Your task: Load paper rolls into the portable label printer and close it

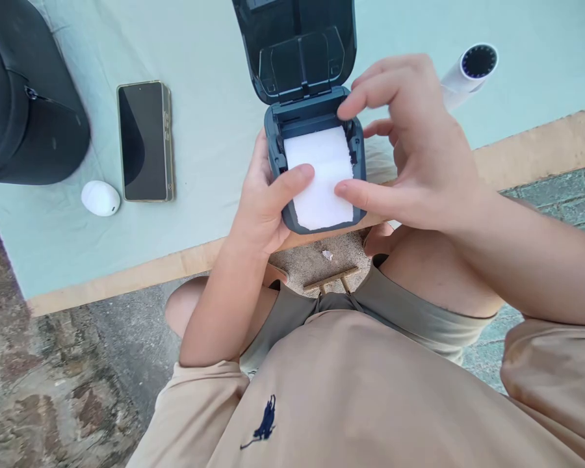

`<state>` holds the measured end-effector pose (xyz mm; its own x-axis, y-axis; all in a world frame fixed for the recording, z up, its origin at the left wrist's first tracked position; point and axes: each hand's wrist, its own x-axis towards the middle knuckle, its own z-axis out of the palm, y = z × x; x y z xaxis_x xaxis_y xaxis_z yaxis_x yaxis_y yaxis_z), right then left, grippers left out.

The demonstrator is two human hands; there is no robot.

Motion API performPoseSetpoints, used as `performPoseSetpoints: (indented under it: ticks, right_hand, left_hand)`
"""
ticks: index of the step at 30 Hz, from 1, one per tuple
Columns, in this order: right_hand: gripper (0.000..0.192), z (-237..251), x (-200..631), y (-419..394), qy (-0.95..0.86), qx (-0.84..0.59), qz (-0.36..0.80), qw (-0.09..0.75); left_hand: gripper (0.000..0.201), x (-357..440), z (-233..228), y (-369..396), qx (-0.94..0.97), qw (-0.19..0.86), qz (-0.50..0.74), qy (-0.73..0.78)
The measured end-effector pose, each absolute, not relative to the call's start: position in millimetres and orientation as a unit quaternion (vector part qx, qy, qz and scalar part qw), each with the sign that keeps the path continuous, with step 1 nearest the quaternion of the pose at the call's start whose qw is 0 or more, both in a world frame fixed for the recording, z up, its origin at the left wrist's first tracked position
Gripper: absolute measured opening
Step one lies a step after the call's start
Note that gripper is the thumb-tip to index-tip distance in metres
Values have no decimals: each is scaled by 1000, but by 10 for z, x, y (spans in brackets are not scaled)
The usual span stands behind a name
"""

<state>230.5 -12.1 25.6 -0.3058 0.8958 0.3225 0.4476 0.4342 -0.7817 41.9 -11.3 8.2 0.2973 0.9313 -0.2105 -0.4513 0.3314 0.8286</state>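
A small dark label printer (pixel 305 116) is held just over the table's near edge, its hinged lid (pixel 299 45) standing open. Inside its bay lies white paper (pixel 319 175), which looks like a roll with a frayed right edge. My left hand (pixel 268 201) grips the printer from the left, the thumb resting on the paper. At the other side, my right hand (pixel 414 143) has its fingers spread. Its thumb tip is at the paper's right edge, and the index fingertip is near the bay's back right corner. The fingers behind the printer are hidden.
Left on the cloth-covered table (pixel 199 130) lie a phone (pixel 143 143), a white rounded case (pixel 100 198) and a large black zippered bag (pixel 29 97). A white cylinder with a dark end (pixel 468 75) stands behind my right hand. My knees are below the edge.
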Motion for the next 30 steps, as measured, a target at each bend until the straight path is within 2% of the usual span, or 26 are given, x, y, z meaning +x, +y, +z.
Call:
performPoseSetpoints:
  ticks: [4,7,9,13,16,19,24,30]
  right_hand:
    - [52,317,2279,-103,-675,-468,330,465]
    - [44,381,2228,-72,-622,-428,398,521]
    - [39,416,2202,-73,-596,-421,404,551]
    - [33,430,2229,-105,-633,-499,351,476]
    - [28,359,2309,-83,-705,-465,305,441]
    - [34,268,2387,-40,-766,-408,269,417]
    - [36,251,2420,-63,-751,-413,332,395]
    - [60,295,2361,-63,-688,-399,491,357]
  left_hand:
    - [62,414,78,-102,368,724,468,348]
    - [70,396,68,-52,404,712,443,366]
    - [79,386,69,-24,419,707,428,376]
    - [93,380,75,-34,425,705,409,392]
    - [96,365,0,-55,435,708,425,359]
    - [101,328,-125,-47,458,714,433,305]
    - [87,333,-176,-41,474,700,449,290]
    - [50,435,-64,-90,376,748,491,239]
